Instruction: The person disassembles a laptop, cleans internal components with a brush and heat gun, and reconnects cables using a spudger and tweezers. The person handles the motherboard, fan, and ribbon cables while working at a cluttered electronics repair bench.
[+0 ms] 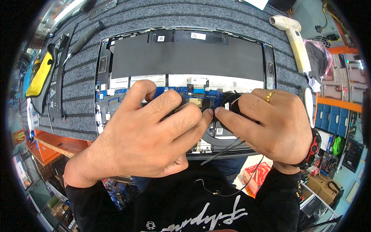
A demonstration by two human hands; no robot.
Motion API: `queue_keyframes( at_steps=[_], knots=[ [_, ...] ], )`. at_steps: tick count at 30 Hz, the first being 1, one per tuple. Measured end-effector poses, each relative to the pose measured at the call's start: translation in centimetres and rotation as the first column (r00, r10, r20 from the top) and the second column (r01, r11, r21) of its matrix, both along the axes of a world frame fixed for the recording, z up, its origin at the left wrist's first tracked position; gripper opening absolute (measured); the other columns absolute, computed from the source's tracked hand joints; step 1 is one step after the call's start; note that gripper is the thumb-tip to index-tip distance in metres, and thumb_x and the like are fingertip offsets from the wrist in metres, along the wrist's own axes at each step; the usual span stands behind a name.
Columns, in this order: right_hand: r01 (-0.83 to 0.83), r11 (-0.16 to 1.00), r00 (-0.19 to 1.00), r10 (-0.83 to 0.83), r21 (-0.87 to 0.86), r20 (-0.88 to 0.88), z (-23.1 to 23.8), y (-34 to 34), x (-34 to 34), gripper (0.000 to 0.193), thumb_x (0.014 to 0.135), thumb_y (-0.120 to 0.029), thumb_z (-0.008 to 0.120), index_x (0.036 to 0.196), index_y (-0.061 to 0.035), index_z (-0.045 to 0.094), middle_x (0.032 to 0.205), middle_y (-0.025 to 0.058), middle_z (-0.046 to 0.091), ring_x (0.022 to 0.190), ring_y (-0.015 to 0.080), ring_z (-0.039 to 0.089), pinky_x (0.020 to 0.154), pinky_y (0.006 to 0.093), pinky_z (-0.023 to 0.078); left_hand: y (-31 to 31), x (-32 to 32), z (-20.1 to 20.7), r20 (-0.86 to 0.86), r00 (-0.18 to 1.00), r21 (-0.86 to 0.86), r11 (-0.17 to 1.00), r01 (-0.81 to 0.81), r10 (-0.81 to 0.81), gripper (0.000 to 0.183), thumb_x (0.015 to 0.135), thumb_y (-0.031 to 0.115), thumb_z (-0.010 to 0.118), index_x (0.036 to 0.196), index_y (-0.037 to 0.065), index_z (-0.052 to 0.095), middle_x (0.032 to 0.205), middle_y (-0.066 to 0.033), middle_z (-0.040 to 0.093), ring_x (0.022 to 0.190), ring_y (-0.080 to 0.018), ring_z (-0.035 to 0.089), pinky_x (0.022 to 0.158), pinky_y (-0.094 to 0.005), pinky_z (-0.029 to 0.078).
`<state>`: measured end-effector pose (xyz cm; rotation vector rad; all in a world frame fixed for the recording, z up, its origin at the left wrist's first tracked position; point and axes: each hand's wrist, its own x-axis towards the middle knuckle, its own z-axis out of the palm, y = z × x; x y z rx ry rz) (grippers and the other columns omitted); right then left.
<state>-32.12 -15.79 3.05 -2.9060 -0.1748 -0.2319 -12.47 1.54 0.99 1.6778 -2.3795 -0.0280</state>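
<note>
An opened laptop point(189, 56) lies before me with its insides showing: a wide dark grey panel at the far side, a blue circuit board point(214, 93) nearer me. Over the board's left part reaches my left hand point(150, 127), fingers bent and apart, one fingertip pressing beside a small black part point(208, 103). My right hand point(274, 123) is curled, its index fingertip almost meeting that left fingertip. Thin dark strips point(222, 151) stick out under the right hand; what it grips is hidden. Close to its fingers sits a white connector point(227, 105). A thin wire point(247, 185) hangs over the near edge.
Left on the ribbed grey mat point(83, 120) lie a dark-handled screwdriver point(82, 41), a yellow-and-black pouch point(40, 77) and a long black part point(60, 77). A cream handheld blower point(295, 42) is at the far right, with a dark cloth point(317, 58) beside it.
</note>
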Motion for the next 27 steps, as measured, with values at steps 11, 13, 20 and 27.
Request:
queue_keyframes(
  at_steps=[11,13,20,27],
  knots=[
    [-0.012,1.0,1.0,0.012,0.025,-0.003,0.06,-0.17,0.02,0.038,0.066,-0.01,0.075,0.103,-0.0004,0.075,0.072,0.0039,0.05,0.059,0.0196,0.058,0.048,0.0352,0.046,0.03,0.0,-0.1,-0.018,1.0,0.002,1.0,-0.004,0.004,0.065,0.063,0.029,0.063,0.125,0.014,0.074,0.101,-0.0024,0.054,0.081,-0.0205,0.052,0.083,-0.0466,0.042],
    [-0.019,0.999,1.0,0.019,0.034,0.0,-0.04,-0.23,0.0,0.039,0.066,-0.01,0.075,0.104,-0.0002,0.074,0.073,0.0041,0.05,0.059,0.0197,0.058,0.048,0.0352,0.046,0.08,-0.02,-0.14,-0.02,1.0,0.001,1.0,-0.007,0.007,0.065,0.063,0.03,0.063,0.125,0.015,0.074,0.101,-0.0022,0.053,0.081,-0.0204,0.052,0.083,-0.0469,0.042],
    [-0.017,1.0,1.0,0.017,0.014,0.004,0.04,-0.17,0.1,0.04,0.065,-0.009,0.075,0.104,-0.0009,0.075,0.073,0.0036,0.05,0.06,0.0187,0.058,0.048,0.0343,0.045,0.17,-0.19,-0.02,0.017,0.999,-0.025,0.999,-0.027,0.027,0.063,0.064,0.031,0.064,0.124,0.015,0.074,0.1,-0.0016,0.052,0.081,-0.0196,0.051,0.084,-0.0475,0.042],
    [0.005,1.0,1.0,-0.005,-0.002,0.025,-0.04,0.2,0.24,0.037,0.066,-0.009,0.075,0.102,-0.0026,0.075,0.073,0.0027,0.05,0.06,0.0178,0.057,0.047,0.0335,0.044,0.26,-0.27,-0.31,0.028,0.999,-0.053,0.998,-0.028,0.029,0.061,0.063,0.032,0.063,0.121,0.014,0.076,0.1,-0.0012,0.052,0.08,-0.0192,0.051,0.085,-0.0475,0.042]
  ],
)
